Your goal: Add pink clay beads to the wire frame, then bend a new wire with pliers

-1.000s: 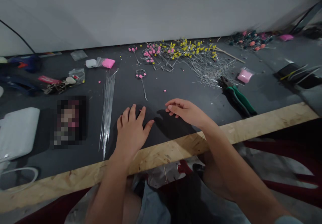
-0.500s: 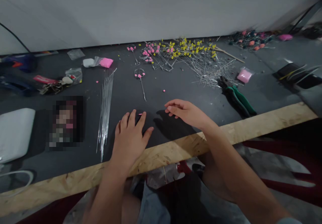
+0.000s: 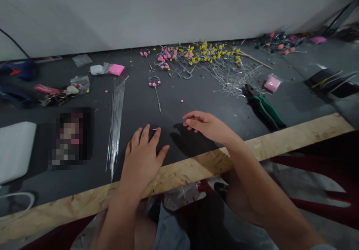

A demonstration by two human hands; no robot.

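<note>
My left hand (image 3: 141, 158) lies flat, palm down, on the dark mat (image 3: 196, 96) near the table's front edge, fingers spread and holding nothing. A tiny pink bit (image 3: 155, 129) lies just past its fingertips. My right hand (image 3: 209, 125) hovers a little to the right, fingers loosely curled toward the left, with nothing visible in it. A bundle of thin straight wires (image 3: 115, 117) lies to the left of my left hand. A small wire piece with pink beads (image 3: 155, 83) lies farther back.
A heap of wire stems with pink and yellow beads (image 3: 202, 57) fills the back middle. Green-handled pliers (image 3: 265, 107) lie at the right, a pink packet (image 3: 272, 83) behind them. White and pink lumps (image 3: 108, 69), keys (image 3: 57, 97) and a white pad (image 3: 15, 149) sit left. The wooden table edge (image 3: 275, 145) runs along the front.
My left hand has slid back toward the table's front edge, uncovering the tiny pink bit at its fingertips. My right hand has barely moved.
</note>
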